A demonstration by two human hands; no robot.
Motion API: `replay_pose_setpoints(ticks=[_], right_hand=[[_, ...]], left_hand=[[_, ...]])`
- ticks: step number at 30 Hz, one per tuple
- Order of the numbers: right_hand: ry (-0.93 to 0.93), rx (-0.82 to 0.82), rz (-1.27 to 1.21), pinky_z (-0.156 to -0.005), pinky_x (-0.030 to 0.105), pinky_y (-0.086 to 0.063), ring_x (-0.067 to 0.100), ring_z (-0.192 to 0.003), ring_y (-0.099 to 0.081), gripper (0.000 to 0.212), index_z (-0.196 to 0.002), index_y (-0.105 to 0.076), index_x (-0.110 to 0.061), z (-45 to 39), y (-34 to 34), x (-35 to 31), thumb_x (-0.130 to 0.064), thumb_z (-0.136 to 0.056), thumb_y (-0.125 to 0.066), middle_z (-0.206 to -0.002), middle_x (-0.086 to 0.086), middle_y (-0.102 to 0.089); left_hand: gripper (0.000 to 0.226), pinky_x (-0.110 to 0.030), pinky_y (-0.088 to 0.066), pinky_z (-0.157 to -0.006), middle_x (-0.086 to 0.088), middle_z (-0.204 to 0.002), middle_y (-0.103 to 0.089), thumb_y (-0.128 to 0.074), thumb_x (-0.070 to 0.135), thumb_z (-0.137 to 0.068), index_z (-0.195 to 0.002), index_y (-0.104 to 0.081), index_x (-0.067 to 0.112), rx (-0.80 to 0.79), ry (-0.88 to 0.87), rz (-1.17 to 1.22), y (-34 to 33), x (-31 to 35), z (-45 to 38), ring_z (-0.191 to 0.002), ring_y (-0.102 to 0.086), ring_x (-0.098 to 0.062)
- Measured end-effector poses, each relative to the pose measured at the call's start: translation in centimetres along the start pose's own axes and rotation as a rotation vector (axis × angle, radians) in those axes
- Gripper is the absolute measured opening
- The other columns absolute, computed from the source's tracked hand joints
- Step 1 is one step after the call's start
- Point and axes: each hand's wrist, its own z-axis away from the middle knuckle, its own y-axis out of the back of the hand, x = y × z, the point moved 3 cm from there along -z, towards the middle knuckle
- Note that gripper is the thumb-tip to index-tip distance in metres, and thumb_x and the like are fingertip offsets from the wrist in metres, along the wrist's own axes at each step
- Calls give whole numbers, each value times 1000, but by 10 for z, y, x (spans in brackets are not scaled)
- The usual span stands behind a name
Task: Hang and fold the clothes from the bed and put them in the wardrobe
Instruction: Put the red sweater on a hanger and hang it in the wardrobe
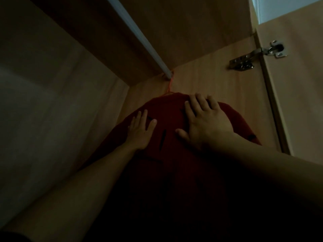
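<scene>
- The wardrobe (57, 95) is filling nearly the whole view, seen from inside and looking upward: a pale back panel is spreading across the left, a wooden top board is running overhead, and a side wall is standing on the right.
- The wardrobe door (295, 95) is standing open at the far right edge, with a strip of daylight showing above its top corner.
- A dark red garment (167, 119) is hanging in the middle of the wardrobe, close to the right side wall; its lower part is sinking into shadow, so its cut and length cannot be told. Dark slits are showing on its front between the two hands.
- A pale rail (139, 35) is crossing the top of the compartment from upper left toward the centre, ending at the side wall.
- The right hand (204, 121) is lying flat on the upper right of the garment, fingers straight and spread, thumb pointing left, pressing the cloth rather than gripping it.
- The left hand (139, 131) is resting flat on the upper left of the garment, fingers straight and relaxed, grasping nothing.
- A metal hinge (258, 55) is bridging the side wall and the door at upper right.
- A thin red hanger hook (169, 86) is rising from the garment's top to the rail's end.
</scene>
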Motion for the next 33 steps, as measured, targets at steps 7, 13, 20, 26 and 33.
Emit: replay_pose_setpoints(ticks=[7,13,20,26,33], right_hand=[[10,-91,-83,-119,55,12,33,-148,23,85,-156,11,-19,43,7,-21,-70,-91,-4,-162,15,19],[130,-195,-117,-112,62,20,37,-140,39,94,-150,25,-30,139,1,-46,-81,-72,19,-155,14,37],[107,-259,-115,-112,64,17,40,-141,36,90,-154,17,-28,159,10,-64,-79,-86,-13,-155,20,34],[141,-291,-266,-114,55,20,37,-146,27,87,-156,8,-24,200,37,-69,-71,-91,-25,-161,18,22],[128,-280,-449,-119,47,13,32,-150,18,79,-156,-2,-23,255,71,-25,-65,-95,-29,-164,13,14]], left_hand=[[81,-52,20,-112,9,-165,14,12,89,-73,-146,21,54,-27,46,-245,-2,-31,77,-151,15,-21],[76,-66,10,-112,12,-163,21,3,95,-69,-136,26,67,-115,91,-237,-11,-69,147,-150,20,-21],[78,-66,-5,-118,3,-166,12,-15,87,-80,-146,15,57,-268,223,-223,9,-51,164,-151,11,-33],[74,-56,-15,-120,-1,-167,-6,-18,75,-92,-155,-2,41,-261,260,-196,33,-17,202,-152,-5,-30],[71,-50,-19,-120,-3,-165,-12,-26,67,-97,-157,-11,32,-256,231,-232,64,50,258,-150,-11,-28]])
